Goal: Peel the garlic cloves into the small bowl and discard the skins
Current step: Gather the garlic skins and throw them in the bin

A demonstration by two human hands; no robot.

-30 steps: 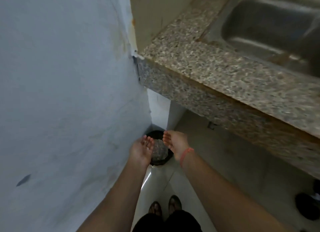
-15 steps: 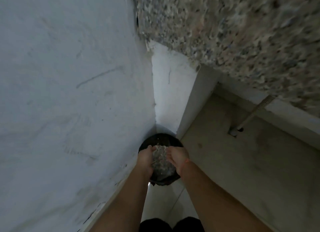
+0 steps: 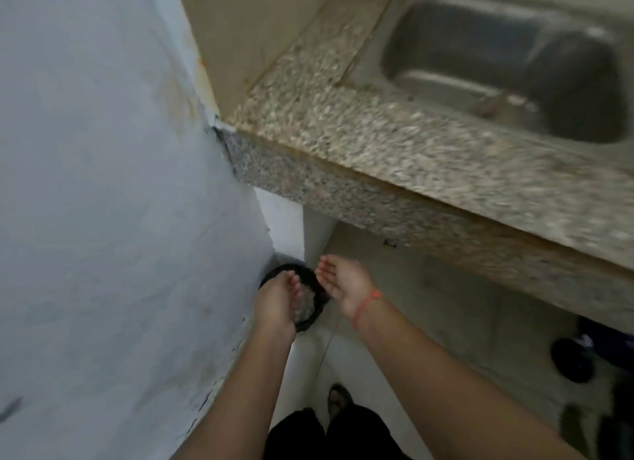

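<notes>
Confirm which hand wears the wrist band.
The right hand, open and palm up by the black bin: a red band circles its wrist. The left hand, over the bin, has a bare wrist.

The skins (image 3: 306, 304) show as a pale, greyish, papery heap inside a round black bin (image 3: 317, 317), filling much of its opening, though blur hides single pieces. The bin stands upright on the floor, pushed into the corner where the wall meets the white support under the counter.
</notes>
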